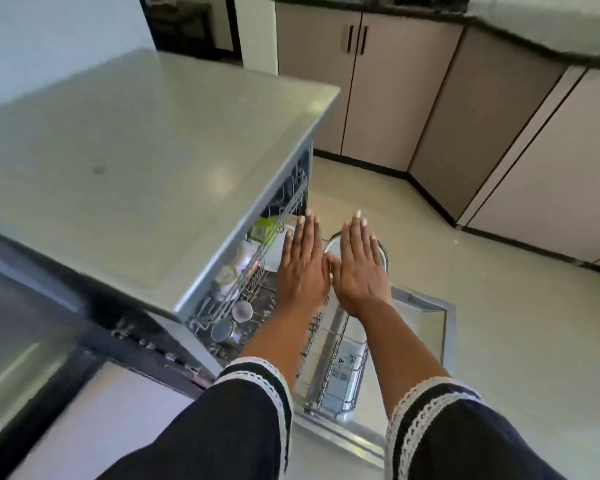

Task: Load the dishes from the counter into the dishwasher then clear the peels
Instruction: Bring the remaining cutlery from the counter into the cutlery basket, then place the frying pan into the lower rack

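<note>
Below, the dishwasher stands open, its wire rack pulled out holding a round metal bowl and cups. Left hand and right hand hover flat, fingers straight, holding nothing, beside the smooth grey counter.

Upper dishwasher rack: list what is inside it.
The grey wire upper rack holds a green plastic item, white cups and two metal tumblers. The grey dishwasher top hides the rest.

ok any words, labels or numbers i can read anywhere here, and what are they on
No text can be read.
Dishwasher door: a pale panel with dark marks shows through the lower rack, too blurred to read.
Green item in the upper rack: no print can be made out.
Counter and cabinets: no lettering shows.
</note>
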Available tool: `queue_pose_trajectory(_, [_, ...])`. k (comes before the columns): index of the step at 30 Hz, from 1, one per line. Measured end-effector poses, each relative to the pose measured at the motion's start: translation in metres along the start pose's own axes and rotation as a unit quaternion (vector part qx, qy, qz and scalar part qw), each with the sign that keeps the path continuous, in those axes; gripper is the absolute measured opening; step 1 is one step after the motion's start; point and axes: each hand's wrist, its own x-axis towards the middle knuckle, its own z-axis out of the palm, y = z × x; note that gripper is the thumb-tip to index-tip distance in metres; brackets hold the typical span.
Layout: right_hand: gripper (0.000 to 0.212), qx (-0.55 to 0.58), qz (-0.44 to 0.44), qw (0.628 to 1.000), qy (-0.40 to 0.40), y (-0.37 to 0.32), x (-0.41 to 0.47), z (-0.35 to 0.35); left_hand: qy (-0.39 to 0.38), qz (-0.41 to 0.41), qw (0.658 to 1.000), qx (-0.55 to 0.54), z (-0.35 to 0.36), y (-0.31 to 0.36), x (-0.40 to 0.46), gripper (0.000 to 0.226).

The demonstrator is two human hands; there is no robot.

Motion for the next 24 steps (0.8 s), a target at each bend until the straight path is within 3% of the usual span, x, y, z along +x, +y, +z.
queue_pose_trajectory(7, [0.062, 0.012, -0.051, 0.996, 0.067, -0.062, 0.005, -0.123, 0.033, -0.017, 0.999, 0.012, -0.155, -0.008, 0.029, 0.062])
queue_pose_trajectory(11, [0.064, 0.002, -0.110, 0.992, 0.054, -0.106, 0.009, -0.174, 0.053, -0.046, 0.997, 0.032, -0.226, -0.032, 0.028, 0.062])
queue_pose_trajectory(19, [0.065, 0.016, -0.278, 0.959, 0.043, -0.224, 0.017, -0.211, 0.082, -0.154, 0.979, 0.101, -0.319, -0.120, -0.006, 0.062])
queue_pose_trajectory(24, [0.067, 0.026, -0.366, 0.930, 0.008, -0.306, 0.001, -0.212, 0.078, -0.247, 0.950, 0.174, -0.362, -0.170, -0.055, 0.066])
